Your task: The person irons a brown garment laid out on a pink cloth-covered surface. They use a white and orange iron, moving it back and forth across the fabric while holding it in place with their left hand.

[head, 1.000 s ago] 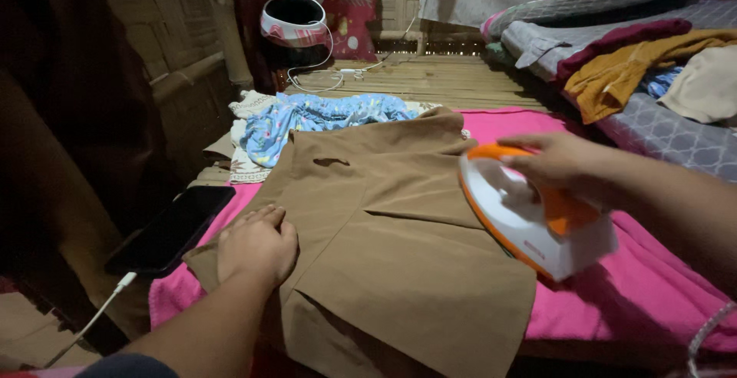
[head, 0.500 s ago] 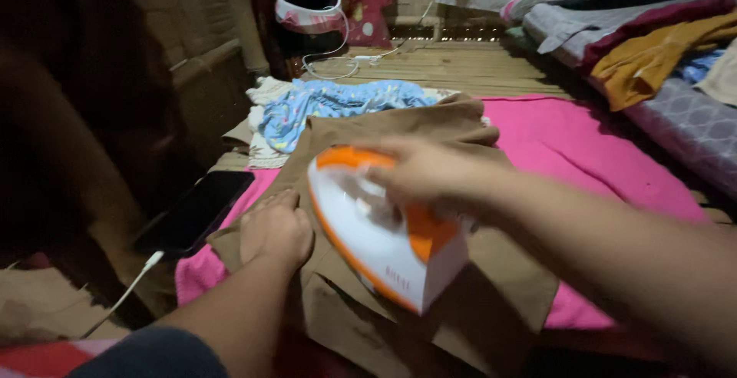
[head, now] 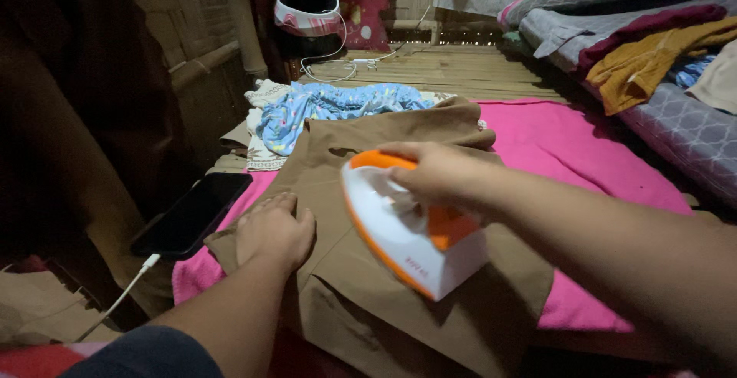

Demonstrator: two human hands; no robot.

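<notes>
A brown garment (head: 361, 140) lies spread over a pink blanket (head: 560, 148) on the floor. My left hand (head: 272, 231) presses flat on the garment's near left corner, fingers together, holding nothing. My right hand (head: 434, 174) grips the orange handle of a white and orange iron (head: 403, 236), which rests on the middle of the garment, its tip pointing away from me.
A dark phone (head: 192, 213) with a white cable lies left of the blanket. A blue patterned cloth (head: 330, 105) lies beyond the garment. Folded clothes (head: 645, 56) are piled at the right. A round speaker-like thing (head: 309, 9) stands at the back.
The iron came from the right edge of the garment onto its left middle, then slid slightly right. My left hand stayed on the corner.
</notes>
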